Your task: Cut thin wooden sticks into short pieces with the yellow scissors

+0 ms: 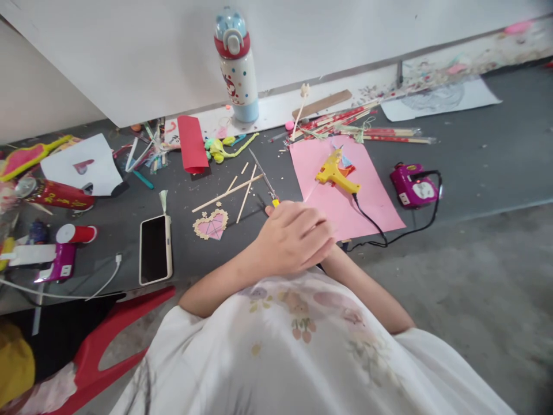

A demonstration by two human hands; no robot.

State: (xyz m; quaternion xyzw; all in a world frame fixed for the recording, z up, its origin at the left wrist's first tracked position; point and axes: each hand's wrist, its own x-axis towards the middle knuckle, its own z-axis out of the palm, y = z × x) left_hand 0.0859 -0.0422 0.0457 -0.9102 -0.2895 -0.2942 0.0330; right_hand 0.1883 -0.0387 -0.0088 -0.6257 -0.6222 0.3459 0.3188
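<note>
My left hand (294, 236) lies over my right hand, its fingers closed round it in front of my white shirt. Most of my right hand is hidden beneath; one fingertip (269, 211) shows beside a pointed metal blade tool (264, 174) with yellow at its grip. The tool sticks out from under both hands, pointing away and to the left; its handle is covered. Just left of them are a pink heart (215, 226) edged with small pale pieces and several thin wooden sticks (246, 199). To the right, a yellow glue gun (337, 174) rests on pink paper (371, 216).
A tall bottle (242, 75) stands against the white board. On the left are a phone (155, 251), red folded paper (192, 144), a red can (64, 196) and a thread spool (78, 233). A purple device (415, 187) and its black cord lie right, with wrapped sticks (393, 134) behind.
</note>
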